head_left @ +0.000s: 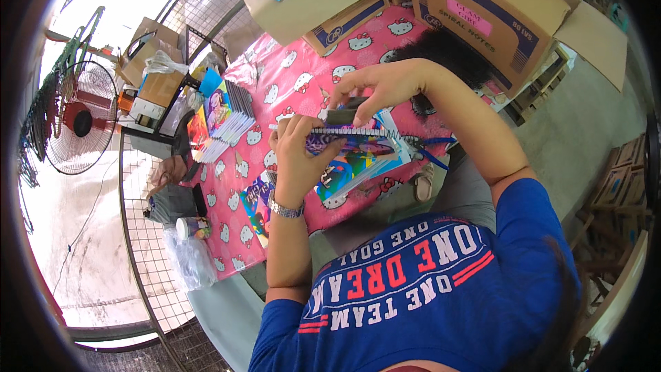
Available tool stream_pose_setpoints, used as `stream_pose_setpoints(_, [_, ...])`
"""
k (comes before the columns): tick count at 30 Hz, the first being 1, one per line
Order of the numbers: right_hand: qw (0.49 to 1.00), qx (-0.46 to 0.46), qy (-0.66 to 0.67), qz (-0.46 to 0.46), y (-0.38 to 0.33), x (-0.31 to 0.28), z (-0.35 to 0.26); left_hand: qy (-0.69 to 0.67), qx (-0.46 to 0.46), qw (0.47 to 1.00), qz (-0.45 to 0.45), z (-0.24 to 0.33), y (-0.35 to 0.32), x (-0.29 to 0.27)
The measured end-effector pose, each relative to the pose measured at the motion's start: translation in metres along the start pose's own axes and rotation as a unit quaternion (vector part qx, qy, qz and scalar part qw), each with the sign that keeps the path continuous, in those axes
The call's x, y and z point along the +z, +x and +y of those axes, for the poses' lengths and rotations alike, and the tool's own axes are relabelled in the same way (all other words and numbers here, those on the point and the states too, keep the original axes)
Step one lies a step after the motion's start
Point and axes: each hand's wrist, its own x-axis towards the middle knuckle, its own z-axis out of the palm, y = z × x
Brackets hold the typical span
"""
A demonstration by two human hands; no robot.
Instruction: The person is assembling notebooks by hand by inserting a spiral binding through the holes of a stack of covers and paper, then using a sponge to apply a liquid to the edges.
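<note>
My left hand [301,148], with a metal watch at the wrist, grips the left end of a colourful notebook [358,143]. A light wire spiral binding [368,132] runs along the notebook's far edge. My right hand [375,89] is closed round a small dark grey block [339,116], its fingers on either side. The block is right by the spiral edge; whether it presses on the wire I cannot tell. Blue-handled pliers [435,150] lie at the right end of the binding. Under my hands are more colourful covers and sheets [358,173].
A pink patterned cloth [292,76] covers the table. Stacked notebooks [227,120] stand at left, with more covers [258,208] near the front edge. At far right are a black bristly bundle [447,58] and a cardboard box [482,17]. A fan [82,120] stands far left.
</note>
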Motion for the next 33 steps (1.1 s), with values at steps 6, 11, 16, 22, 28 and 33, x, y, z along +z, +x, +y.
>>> stream_pose_setpoints(6, [0.969,0.020,-0.245,-0.009,0.007,-0.005,0.000,0.000,-0.012,1.000,0.002,-0.001,0.000,0.002])
stream_pose_setpoints(11, [0.998,-0.037,0.011,-0.051,0.013,0.000,0.007,-0.005,-0.021,1.000,0.007,-0.002,-0.003,-0.002])
stream_pose_setpoints(16, [0.993,-0.068,0.068,-0.061,0.024,0.002,0.002,-0.007,-0.028,0.999,0.024,-0.012,-0.009,-0.009])
stream_pose_setpoints(22, [0.985,-0.038,0.161,-0.050,0.042,0.005,0.000,-0.066,-0.026,0.997,0.038,-0.031,-0.009,-0.018])
stream_pose_setpoints(28, [0.997,-0.016,0.048,-0.051,0.056,0.004,-0.001,-0.111,-0.089,0.990,0.024,-0.045,-0.011,-0.022])
stream_pose_setpoints(33, [0.993,0.022,-0.102,-0.057,0.065,-0.001,0.001,-0.177,-0.124,0.976,0.009,-0.048,-0.010,-0.021])
